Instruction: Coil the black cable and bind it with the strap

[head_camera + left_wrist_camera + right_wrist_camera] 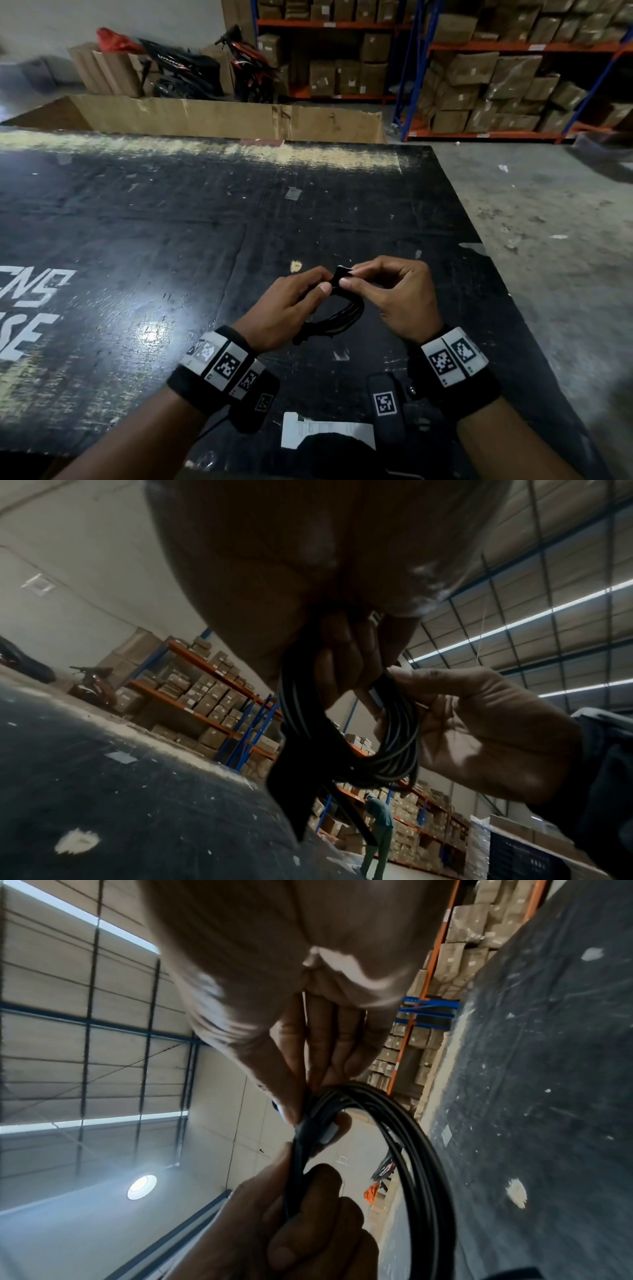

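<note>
The black cable [346, 317] is wound into a small coil of several loops and hangs between my two hands above the black table [171, 222]. My left hand [301, 294] grips the coil's left side with curled fingers. My right hand [373, 279] pinches the black strap [340, 274] at the top of the coil between thumb and forefinger. In the left wrist view the coil [397, 739] hangs from my fingers and a flat black strap end [291, 783] dangles below it. In the right wrist view the loops [411, 1150] arc downward, with the strap [316, 1130] wrapped round them.
A white paper label [325, 431] and a black device with a marker tag [385, 404] lie near the table's front edge. The table's right edge drops to a concrete floor [548, 222]. Shelves of cardboard boxes [513, 75] and a motorbike [246, 65] stand behind. A person [378, 834] stands far off.
</note>
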Available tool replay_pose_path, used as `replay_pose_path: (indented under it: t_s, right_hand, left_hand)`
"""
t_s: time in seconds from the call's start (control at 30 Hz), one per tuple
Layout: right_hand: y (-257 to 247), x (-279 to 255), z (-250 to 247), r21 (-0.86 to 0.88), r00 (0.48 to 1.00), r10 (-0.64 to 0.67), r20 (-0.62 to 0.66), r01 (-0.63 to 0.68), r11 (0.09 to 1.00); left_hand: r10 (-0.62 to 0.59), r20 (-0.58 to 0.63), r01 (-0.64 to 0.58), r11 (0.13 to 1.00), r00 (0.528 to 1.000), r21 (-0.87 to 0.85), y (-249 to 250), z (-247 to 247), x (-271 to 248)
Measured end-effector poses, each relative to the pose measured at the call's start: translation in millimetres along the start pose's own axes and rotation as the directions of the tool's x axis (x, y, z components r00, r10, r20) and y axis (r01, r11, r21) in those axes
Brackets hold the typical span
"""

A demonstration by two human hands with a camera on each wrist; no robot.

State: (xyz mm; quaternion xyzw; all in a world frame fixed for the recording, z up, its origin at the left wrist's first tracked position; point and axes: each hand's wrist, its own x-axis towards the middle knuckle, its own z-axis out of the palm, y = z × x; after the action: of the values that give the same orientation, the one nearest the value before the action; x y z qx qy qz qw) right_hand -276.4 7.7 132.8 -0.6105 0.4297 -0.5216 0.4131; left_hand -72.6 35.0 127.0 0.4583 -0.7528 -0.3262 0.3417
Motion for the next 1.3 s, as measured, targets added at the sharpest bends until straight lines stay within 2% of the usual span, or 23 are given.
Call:
replay_pose_path:
  t_s: [0.1, 0.23, 0.37, 0.43, 0.53, 0.63, 0.73, 0.8, 0.9, 1.1, 1.2, 1.3]
  right_hand:
    - [0.6, -0.5, 1.0, 0.092, 0.997, 0.071, 0.007, -0.071, 0.993]
    - [2.1, 3.1, 2.2, 0.116, 0.990, 0.140, -0.013, -0.138, 0.984]
    - [8.5, 9.4, -3.7, 0.162, 0.979, 0.185, -0.081, -0.170, 0.972]
    - [13.0, 11.6, -8.8, 0.197, 0.970, 0.215, -0.109, -0.191, 0.961]
    - [24.0, 11.5, -13.5, 0.258, 0.945, 0.282, -0.168, -0.234, 0.937]
    - [38.9, 9.3, -13.7, 0.330, 0.900, 0.373, -0.225, -0.290, 0.898]
    - [55.6, 5.7, -13.5, 0.358, 0.863, 0.459, -0.211, -0.369, 0.858]
    - [68.7, 5.8, -15.5, 0.272, 0.854, 0.472, -0.220, -0.411, 0.870]
    - [88.3, 13.3, -19.0, 0.019, 0.860, 0.470, -0.198, -0.476, 0.879]
    - [130.3, 48.3, -19.4, -0.342, 0.834, 0.523, -0.177, -0.550, 0.762]
    - [143.8, 71.9, -19.0, -0.434, 0.827, 0.530, -0.189, -0.554, 0.710]
    - [152.1, 94.9, -20.5, -0.441, 0.796, 0.561, -0.229, -0.598, 0.669]
  left_hand:
    - [-0.024, 0.031, 0.026, 0.996, 0.999, -0.080, 1.1, 1.3, 0.8]
    - [-0.096, 0.045, 0.105, 0.949, 0.994, -0.299, -0.8, 6.0, 4.2]
    - [-0.171, 0.029, 0.170, 0.928, 0.985, -0.330, -11.8, 5.1, -1.1]
    - [-0.256, 0.018, 0.238, 0.869, 0.967, -0.434, -20.9, 4.9, -6.7]
    - [-0.351, -0.028, 0.272, 0.771, 0.936, -0.576, -33.6, 8.4, -12.4]
    - [-0.448, -0.076, 0.293, 0.694, 0.891, -0.658, -46.4, 13.9, -12.9]
    - [-0.535, -0.103, 0.322, 0.639, 0.838, -0.699, -58.9, 17.6, -8.0]
    - [-0.554, -0.112, 0.346, 0.651, 0.825, -0.676, -66.2, 18.3, -1.7]
    - [-0.584, -0.140, 0.377, 0.669, 0.800, -0.640, -81.1, 18.3, 14.3]
    - [-0.665, -0.173, 0.485, 0.675, 0.726, -0.556, -132.7, 35.9, 62.9]
    - [-0.694, -0.208, 0.546, 0.687, 0.690, -0.480, -164.6, 45.0, 86.5]
    - [-0.720, -0.226, 0.584, 0.674, 0.657, -0.452, -183.0, 49.1, 107.8]
